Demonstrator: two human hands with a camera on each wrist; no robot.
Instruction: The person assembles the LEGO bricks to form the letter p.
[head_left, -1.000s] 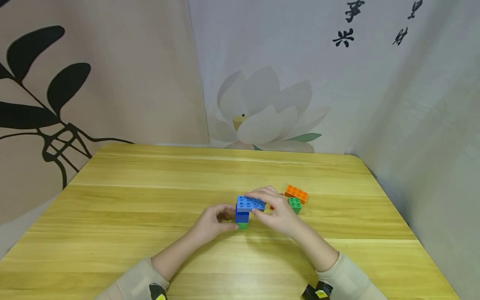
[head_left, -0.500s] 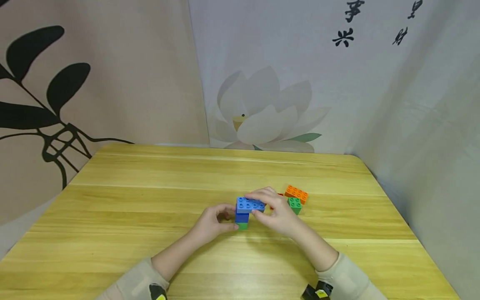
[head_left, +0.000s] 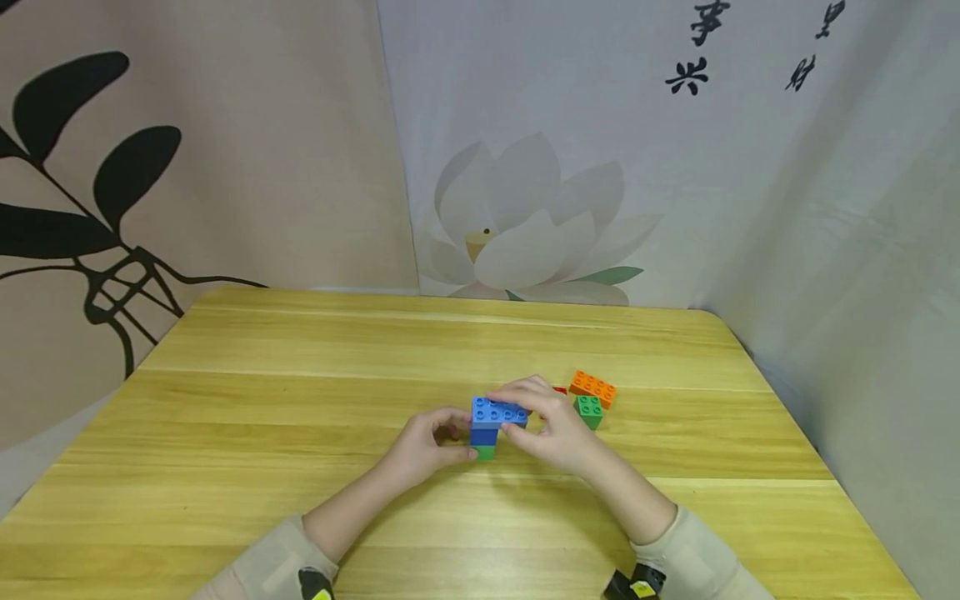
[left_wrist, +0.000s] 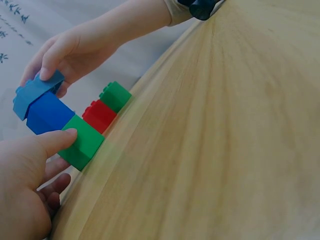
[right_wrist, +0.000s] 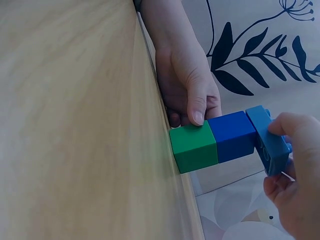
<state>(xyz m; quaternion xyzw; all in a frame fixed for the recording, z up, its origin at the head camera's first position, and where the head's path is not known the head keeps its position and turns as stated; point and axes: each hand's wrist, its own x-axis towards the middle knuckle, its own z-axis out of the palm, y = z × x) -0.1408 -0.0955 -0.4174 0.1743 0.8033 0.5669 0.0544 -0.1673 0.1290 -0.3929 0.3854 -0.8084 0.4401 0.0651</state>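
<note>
A small upright stack stands on the table, with a green block at the bottom and a dark blue block on it. My left hand steadies the stack from the left, its thumb pressed on the green block and its fingers behind. Across the top lies a longer light blue building block, studs up, overhanging to the right. My right hand pinches that block by its overhanging end, thumb in front and fingers behind. In the right wrist view the light blue block sits slightly tilted against the dark blue one.
Just behind my right hand lie an orange block, another green block and a red block, partly hidden in the head view. The wooden table backs onto a printed cloth.
My right hand has lowered the light blue block slightly onto the dark blue one, so less of the dark blue shows. The left hand and the lower stack have kept still.
</note>
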